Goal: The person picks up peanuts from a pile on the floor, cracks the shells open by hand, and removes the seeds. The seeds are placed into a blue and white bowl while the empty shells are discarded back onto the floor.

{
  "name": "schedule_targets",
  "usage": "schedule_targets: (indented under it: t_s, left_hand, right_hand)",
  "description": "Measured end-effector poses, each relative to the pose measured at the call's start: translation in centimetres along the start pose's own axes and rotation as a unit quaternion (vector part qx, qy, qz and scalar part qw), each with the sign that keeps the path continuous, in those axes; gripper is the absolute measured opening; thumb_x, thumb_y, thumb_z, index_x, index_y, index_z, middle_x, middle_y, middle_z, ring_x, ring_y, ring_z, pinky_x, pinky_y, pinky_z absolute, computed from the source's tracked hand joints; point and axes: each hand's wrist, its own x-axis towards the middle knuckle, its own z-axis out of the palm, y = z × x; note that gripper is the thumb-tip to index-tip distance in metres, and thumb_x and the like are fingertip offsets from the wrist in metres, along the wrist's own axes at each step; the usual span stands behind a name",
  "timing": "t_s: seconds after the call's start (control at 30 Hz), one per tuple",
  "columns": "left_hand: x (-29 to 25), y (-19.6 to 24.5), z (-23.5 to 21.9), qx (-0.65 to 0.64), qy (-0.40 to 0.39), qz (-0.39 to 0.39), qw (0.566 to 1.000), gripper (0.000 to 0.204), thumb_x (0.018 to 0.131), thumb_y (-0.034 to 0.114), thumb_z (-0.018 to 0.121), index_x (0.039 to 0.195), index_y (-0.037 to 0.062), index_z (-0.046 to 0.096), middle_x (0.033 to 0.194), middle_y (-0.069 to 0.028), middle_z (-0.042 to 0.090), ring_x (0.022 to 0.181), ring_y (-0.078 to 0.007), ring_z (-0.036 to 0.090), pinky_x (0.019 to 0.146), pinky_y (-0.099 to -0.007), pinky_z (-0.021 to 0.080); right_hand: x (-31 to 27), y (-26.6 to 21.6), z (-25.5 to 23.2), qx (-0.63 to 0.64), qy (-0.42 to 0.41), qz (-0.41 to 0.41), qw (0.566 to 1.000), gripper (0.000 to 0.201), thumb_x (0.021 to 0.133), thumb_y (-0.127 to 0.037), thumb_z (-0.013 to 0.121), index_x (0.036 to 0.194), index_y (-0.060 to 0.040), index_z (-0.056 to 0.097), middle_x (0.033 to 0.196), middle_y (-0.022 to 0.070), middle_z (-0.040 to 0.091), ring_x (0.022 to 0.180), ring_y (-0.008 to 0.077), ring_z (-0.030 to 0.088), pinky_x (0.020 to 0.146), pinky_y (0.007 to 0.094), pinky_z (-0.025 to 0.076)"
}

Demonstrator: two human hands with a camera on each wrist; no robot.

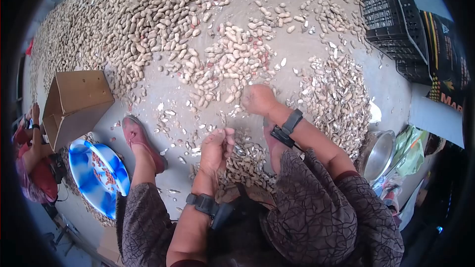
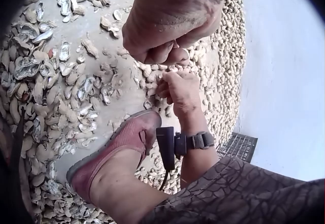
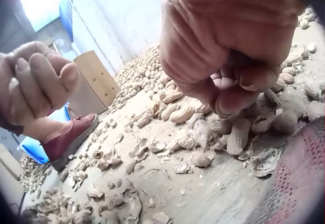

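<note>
My left hand (image 1: 213, 151) hovers over the floor between the feet, fingers curled in towards the thumb; a tiny pale bit shows among the fingers in the left wrist view. To its upper right, my right hand (image 1: 260, 100) is low at the edge of a loose patch of peanuts in their shells (image 1: 235, 52). Its fingers (image 3: 259, 77) curl in over the thumb, close over several peanuts (image 3: 237, 136) on the floor. I cannot tell whether anything is inside the right hand. Broken peanut shells (image 1: 247, 168) lie below the hands.
A large peanut heap (image 1: 123, 20) spreads across the back. More shells (image 1: 334, 104) pile at right, near a metal bowl (image 1: 378, 155) and a black crate (image 1: 391, 17). At left are a cardboard box (image 1: 84, 96), a blue-and-white basin (image 1: 94, 188) holding reddish kernels, and another person (image 1: 37, 163).
</note>
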Motion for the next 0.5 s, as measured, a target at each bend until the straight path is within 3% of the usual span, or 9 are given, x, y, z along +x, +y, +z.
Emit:
schedule_targets:
  t_s: [0.03, 0.1, 0.17, 0.23, 0.3, 0.33, 0.4, 0.43, 0.5]
  left_hand:
    - [0.1, 0.2, 0.1, 0.001, -0.001, 0.0, 1.0, 0.025, 0.089, 0.02, 0.039, 0.087, 0.0012, 0.055, 0.063, -0.0009, 0.052, 0.049, -0.0073, 0.043, 0.042, -0.019, 0.031]
    - [0.1, 0.5, 0.7, -0.059, 0.044, -0.025, 0.997, 0.03, 0.09, 0.025, 0.036, 0.088, 0.0013, 0.054, 0.067, -0.0022, 0.053, 0.053, -0.0084, 0.046, 0.047, -0.0215, 0.035]
    - [0.2, 0.9, 1.0, -0.073, 0.041, -0.035, 0.996, 0.034, 0.091, 0.029, 0.033, 0.087, 0.0018, 0.053, 0.07, -0.0035, 0.054, 0.057, -0.0097, 0.047, 0.051, -0.0235, 0.037]
    - [0.1, 1.4, 1.6, -0.186, 0.044, -0.052, 0.98, 0.031, 0.09, 0.027, 0.036, 0.084, 0.0026, 0.052, 0.07, -0.0045, 0.054, 0.054, -0.0105, 0.046, 0.047, -0.0214, 0.034]
    - [0.2, 1.3, 1.2, -0.146, 0.024, -0.047, 0.988, 0.028, 0.09, 0.026, 0.037, 0.083, 0.0029, 0.052, 0.069, -0.0043, 0.053, 0.053, -0.0103, 0.045, 0.044, -0.0206, 0.032]
    - [0.2, 1.2, 0.9, -0.105, 0.006, -0.044, 0.993, 0.026, 0.09, 0.024, 0.038, 0.082, 0.0033, 0.052, 0.068, -0.0042, 0.053, 0.052, -0.0101, 0.044, 0.042, -0.0198, 0.03]
    - [0.0, 1.2, 0.7, -0.112, -0.01, -0.039, 0.993, 0.024, 0.089, 0.023, 0.039, 0.082, 0.0034, 0.052, 0.067, -0.0042, 0.052, 0.051, -0.0099, 0.043, 0.041, -0.0194, 0.029]
    - [-0.1, 1.1, 0.6, -0.12, -0.029, -0.036, 0.992, 0.022, 0.089, 0.021, 0.04, 0.082, 0.0035, 0.052, 0.066, -0.0041, 0.052, 0.049, -0.0097, 0.042, 0.039, -0.019, 0.028]
    - [-0.2, 0.8, 0.7, -0.104, -0.014, -0.035, 0.994, 0.022, 0.089, 0.021, 0.04, 0.082, 0.0035, 0.052, 0.066, -0.0041, 0.052, 0.049, -0.0096, 0.042, 0.039, -0.0195, 0.028]
  right_hand:
    - [-0.1, -0.4, -0.5, 0.0, 0.001, 0.001, 1.0, 0.008, 0.061, -0.008, 0.053, 0.065, -0.0038, 0.059, 0.06, 0.0138, 0.058, 0.059, 0.0301, 0.059, 0.054, 0.0376, 0.046]
    - [-0.4, -1.9, -2.2, 0.12, -0.126, -0.041, 0.984, 0.012, 0.066, -0.015, 0.053, 0.067, -0.0043, 0.058, 0.062, 0.0125, 0.058, 0.06, 0.0289, 0.058, 0.057, 0.0368, 0.046]
    - [-1.9, -4.7, -3.7, 0.196, -0.156, -0.094, 0.964, 0.013, 0.067, -0.017, 0.056, 0.068, -0.0044, 0.057, 0.06, 0.0109, 0.056, 0.058, 0.0251, 0.057, 0.054, 0.0332, 0.045]
    - [-2.1, -5.8, -5.1, 0.27, -0.183, -0.148, 0.934, 0.015, 0.069, -0.019, 0.059, 0.069, -0.0045, 0.057, 0.057, 0.0093, 0.054, 0.055, 0.0213, 0.057, 0.051, 0.0297, 0.043]
    - [-1.2, -5.7, -6.2, 0.228, -0.032, -0.16, 0.96, 0.016, 0.07, -0.02, 0.059, 0.076, -0.0053, 0.058, 0.063, 0.0095, 0.056, 0.057, 0.0218, 0.057, 0.053, 0.0305, 0.044]
    - [0.0, -4.2, -5.6, 0.112, 0.073, -0.139, 0.981, 0.026, 0.071, -0.023, 0.06, 0.088, -0.0037, 0.057, 0.074, 0.0102, 0.058, 0.067, 0.0229, 0.059, 0.06, 0.0327, 0.046]
    - [2.1, -1.6, -6.0, -0.005, 0.136, -0.059, 0.989, 0.038, 0.072, -0.024, 0.059, 0.102, -0.0017, 0.052, 0.089, 0.0153, 0.057, 0.083, 0.0271, 0.057, 0.071, 0.0373, 0.044]
    - [3.1, -0.8, -6.1, -0.004, 0.137, -0.057, 0.989, 0.038, 0.072, -0.024, 0.059, 0.102, -0.0017, 0.052, 0.089, 0.0153, 0.057, 0.083, 0.0271, 0.057, 0.071, 0.0373, 0.044]
    - [4.4, 0.5, -5.7, -0.078, 0.089, 0.075, 0.99, 0.045, 0.073, -0.023, 0.058, 0.11, 0.0, 0.046, 0.104, 0.0231, 0.05, 0.097, 0.0334, 0.051, 0.082, 0.0398, 0.041]
